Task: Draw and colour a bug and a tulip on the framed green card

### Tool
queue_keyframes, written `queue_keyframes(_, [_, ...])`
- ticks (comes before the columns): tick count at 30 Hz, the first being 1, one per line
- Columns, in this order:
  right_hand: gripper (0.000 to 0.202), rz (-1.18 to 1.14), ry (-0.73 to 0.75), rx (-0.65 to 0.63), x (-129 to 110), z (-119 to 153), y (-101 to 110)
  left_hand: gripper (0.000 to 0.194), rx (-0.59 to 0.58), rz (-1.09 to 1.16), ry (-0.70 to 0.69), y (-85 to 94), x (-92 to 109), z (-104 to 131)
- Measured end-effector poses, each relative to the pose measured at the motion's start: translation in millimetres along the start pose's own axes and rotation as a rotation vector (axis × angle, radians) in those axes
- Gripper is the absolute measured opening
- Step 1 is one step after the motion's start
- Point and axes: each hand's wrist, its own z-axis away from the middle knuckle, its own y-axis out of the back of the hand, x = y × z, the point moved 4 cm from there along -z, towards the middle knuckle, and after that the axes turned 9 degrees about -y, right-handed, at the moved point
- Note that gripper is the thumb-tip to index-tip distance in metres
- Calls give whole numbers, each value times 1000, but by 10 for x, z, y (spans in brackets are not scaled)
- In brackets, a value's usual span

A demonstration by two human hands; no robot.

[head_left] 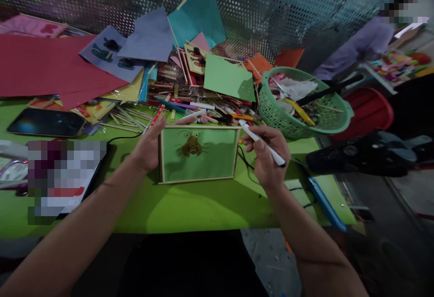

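Perforated sheeting point(244, 21) spans the top of the frame, above a bright green tabletop point(190, 211) running across the centre. Right of centre stands a pale green basket point(298, 127) of mixed items. At mid-frame, a green paper panel point(217, 161) edged with thin wooden strips point(196, 181): probably light, firm along the strips, easily dented between them, and best taken by its edges. Left hand point(149, 150): grip closed on the panel's left side, fingers partly hidden behind. Right hand point(273, 163): grip closed around a white marker point(275, 156), near the panel's upper right corner; contact cannot be told. Marker: likely light, rigid and smooth, suited to a barrel hold. Brown figure point(191, 148), upper part of panel: presumably delicate, better left untouched.
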Motion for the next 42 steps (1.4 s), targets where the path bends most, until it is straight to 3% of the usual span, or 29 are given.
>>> queue_keyframes(6, [25, -19, 6, 67, 37, -37, 32, 64, 60, -30, -70, 28, 109, 18])
queue_keyframes(12, [26, -31, 45, 99, -3, -80, 77, 65, 160, -195, -623, 97, 675, 222])
queue_keyframes(14, [25, 25, 43, 88, -10, -79, 85, 63, 163, -224, -698, 129, 764, 272])
queue_keyframes(15, [23, 63, 40, 64, -11, -77, 79, 66, 170, -199, -801, 147, 809, 305])
queue_keyframes(18, [15, 257, 51, -138, -18, -53, -16, 63, 140, -128, -862, 178, 816, 333])
queue_keyframes(23, [28, 780, 79, -702, 33, 113, -343, 59, 181, -83, -862, 249, 769, 420])
queue_keyframes(26, [38, 985, 80, -837, 97, 199, -464, 58, 216, -144, -859, 319, 745, 513])
queue_keyframes(35, [28, 1181, 117, -680, 212, 98, -425, 65, 318, -216, -712, 473, 585, 636])
queue_keyframes(42, [22, 1001, 107, -450, -30, -97, -151, 73, 376, -129, -361, 430, 243, 704])
